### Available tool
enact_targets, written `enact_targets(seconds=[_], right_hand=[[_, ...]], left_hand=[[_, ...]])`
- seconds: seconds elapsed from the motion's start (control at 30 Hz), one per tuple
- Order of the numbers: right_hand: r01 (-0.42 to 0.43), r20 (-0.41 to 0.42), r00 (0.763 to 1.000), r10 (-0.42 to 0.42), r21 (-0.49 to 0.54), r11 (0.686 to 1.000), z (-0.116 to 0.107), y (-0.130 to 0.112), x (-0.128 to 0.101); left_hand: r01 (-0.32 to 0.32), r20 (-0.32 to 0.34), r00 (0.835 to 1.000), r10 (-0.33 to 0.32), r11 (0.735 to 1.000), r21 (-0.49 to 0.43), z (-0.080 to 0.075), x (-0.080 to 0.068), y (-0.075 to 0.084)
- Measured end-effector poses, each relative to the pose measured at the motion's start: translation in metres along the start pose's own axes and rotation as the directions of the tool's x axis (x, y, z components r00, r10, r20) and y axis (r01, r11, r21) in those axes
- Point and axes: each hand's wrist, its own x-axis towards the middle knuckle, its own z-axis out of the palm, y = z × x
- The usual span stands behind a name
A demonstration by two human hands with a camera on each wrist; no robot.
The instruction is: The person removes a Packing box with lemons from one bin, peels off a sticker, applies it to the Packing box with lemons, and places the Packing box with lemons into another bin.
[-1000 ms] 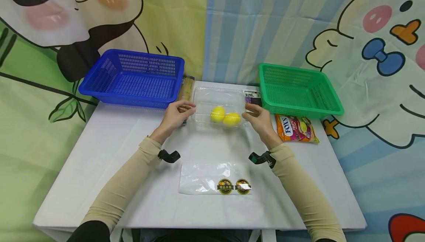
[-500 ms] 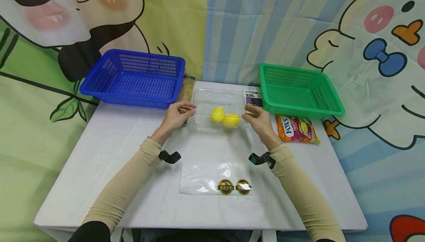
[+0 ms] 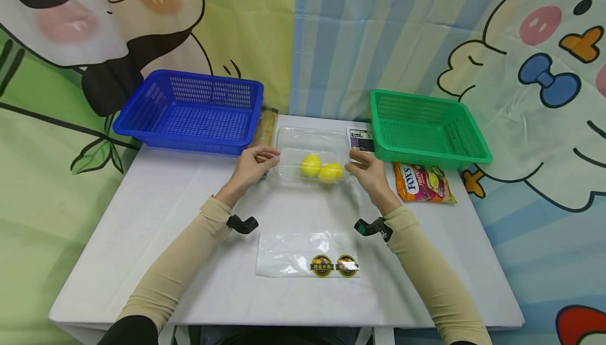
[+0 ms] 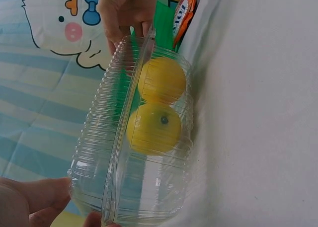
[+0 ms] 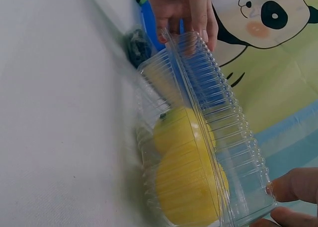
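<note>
A clear plastic clamshell box (image 3: 310,137) with its lid down stands at the middle back of the table. Inside it lie two yellow lemons (image 3: 310,165), side by side toward its right half. My left hand (image 3: 253,169) pinches the left end of the box between thumb and fingers. At the opposite end, my right hand (image 3: 371,174) holds the rim the same way. In the left wrist view, ridges of the box (image 4: 94,132) partly blur the lemons (image 4: 154,127). A flat clear bag (image 3: 286,255) with two round black-and-gold stickers lies nearer the front edge.
A blue basket (image 3: 189,142) stands at the back left, partly over a packet of yellowish sticks (image 3: 266,127). To the right are a green basket (image 3: 421,156), an orange FOX'S candy bag (image 3: 423,183) and a dark labelled packet (image 3: 361,140). Printed curtains hang behind.
</note>
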Motion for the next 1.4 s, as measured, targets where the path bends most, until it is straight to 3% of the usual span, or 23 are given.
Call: enact_targets(seconds=[0.77, 0.93, 1.03, 1.13, 1.23, 1.4], right_hand=[[-0.001, 0.013, 1.000, 0.001, -0.023, 1.000, 0.000, 0.010, -0.002], [0.013, -0.007, 1.000, -0.014, -0.036, 0.999, 0.001, 0.011, -0.003], [0.041, -0.058, 0.997, -0.047, -0.097, 0.994, 0.001, 0.013, -0.007], [0.098, -0.135, 0.983, -0.122, -0.171, 0.980, 0.000, 0.017, -0.015], [0.168, -0.219, 0.952, -0.215, -0.213, 0.963, -0.002, 0.019, -0.026], [0.286, -0.256, 0.902, -0.347, -0.245, 0.926, 0.001, 0.021, -0.054]], left_hand=[[-0.015, 0.010, 1.000, 0.016, 1.000, -0.005, 0.003, -0.003, -0.006], [-0.048, -0.001, 0.999, 0.048, 0.997, 0.062, 0.002, -0.006, -0.005], [-0.095, -0.025, 0.995, 0.099, 0.988, 0.121, 0.001, -0.011, -0.001], [-0.160, -0.061, 0.983, 0.170, 0.977, 0.143, 0.000, -0.022, 0.005], [-0.221, -0.081, 0.969, 0.233, 0.966, 0.133, -0.001, -0.037, 0.011], [-0.301, -0.025, 0.952, 0.304, 0.949, 0.093, 0.003, -0.073, 0.016]])
